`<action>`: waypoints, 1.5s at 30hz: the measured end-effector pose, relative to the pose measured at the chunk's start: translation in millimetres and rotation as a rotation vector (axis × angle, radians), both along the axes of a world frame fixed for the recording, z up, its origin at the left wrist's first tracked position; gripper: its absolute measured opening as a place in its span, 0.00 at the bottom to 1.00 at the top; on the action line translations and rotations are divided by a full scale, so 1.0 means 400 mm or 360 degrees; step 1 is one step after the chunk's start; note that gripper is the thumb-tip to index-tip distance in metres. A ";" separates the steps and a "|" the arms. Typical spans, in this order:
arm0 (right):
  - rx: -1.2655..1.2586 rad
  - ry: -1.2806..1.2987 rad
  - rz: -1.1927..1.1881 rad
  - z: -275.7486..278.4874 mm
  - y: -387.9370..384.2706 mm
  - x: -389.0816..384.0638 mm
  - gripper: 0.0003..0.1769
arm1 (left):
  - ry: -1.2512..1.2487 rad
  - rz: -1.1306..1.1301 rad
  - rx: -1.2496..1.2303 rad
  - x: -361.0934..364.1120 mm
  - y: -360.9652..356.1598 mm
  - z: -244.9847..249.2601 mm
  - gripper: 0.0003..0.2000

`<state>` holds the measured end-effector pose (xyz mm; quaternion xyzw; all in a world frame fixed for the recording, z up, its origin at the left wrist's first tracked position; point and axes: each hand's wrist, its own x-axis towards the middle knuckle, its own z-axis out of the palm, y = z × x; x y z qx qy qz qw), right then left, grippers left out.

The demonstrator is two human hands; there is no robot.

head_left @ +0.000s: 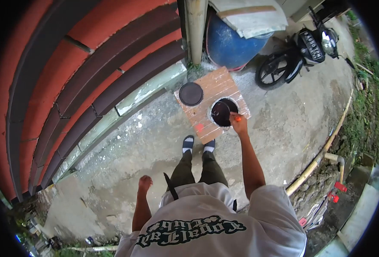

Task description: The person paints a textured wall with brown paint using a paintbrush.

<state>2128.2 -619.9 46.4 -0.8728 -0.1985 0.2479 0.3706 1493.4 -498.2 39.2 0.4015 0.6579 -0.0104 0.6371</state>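
My right hand [239, 123] is closed around the orange handle [238, 118] of a tool. Its working end is lost against the dark inside of an open round can [212, 112], so I cannot make out its kind. Dark, glossy liquid [224, 107] that looks like paint fills the can, and my hand is over its right rim. Beside the can lies a dark round lid [191, 94]. Both rest on a brown cardboard sheet [217, 81]. My left hand [145, 183] hangs away from the can at my side, fingers loosely curled, with nothing visible in it.
Red and dark brown steps [108, 64] rise on the left. Behind the cardboard stand a blue drum [236, 47] and a pole [195, 30]. A motorcycle [301, 51] is parked at the back right. Pipes [314, 167] run along the right edge of the concrete ground [279, 124].
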 end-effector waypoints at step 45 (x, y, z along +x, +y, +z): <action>0.1358 0.1527 -0.0552 0.363 -0.009 0.037 0.19 | 0.0109 0.0491 -0.0162 0.125 -0.382 0.129 0.11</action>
